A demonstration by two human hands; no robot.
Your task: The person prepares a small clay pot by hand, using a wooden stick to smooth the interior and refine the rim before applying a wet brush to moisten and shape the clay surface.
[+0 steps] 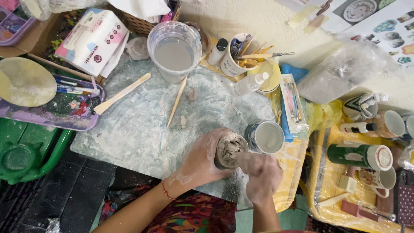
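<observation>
Right hand (261, 174) fingers pressed into clay cup (229, 149) | left hand (202, 159) fingers clamped around it

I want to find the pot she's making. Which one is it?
Look at the clay-smeared work board, near its front edge. Both hands, the left hand and right hand, wrap a small grey clay cup. Unlike the smooth blue-patterned cup beside it, it's rough, lumpy, unpainted.

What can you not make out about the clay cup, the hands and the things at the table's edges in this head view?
- Clay cup: its outer wall, wrapped by the left hand.
- Right hand: its fingertips, pushed inside the cup; any tool is hidden.
- Green tray: cut off by the left edge.
- Mugs: partly cut off by the right edge.
- Tool jar: the tools are too small to tell apart.
</observation>
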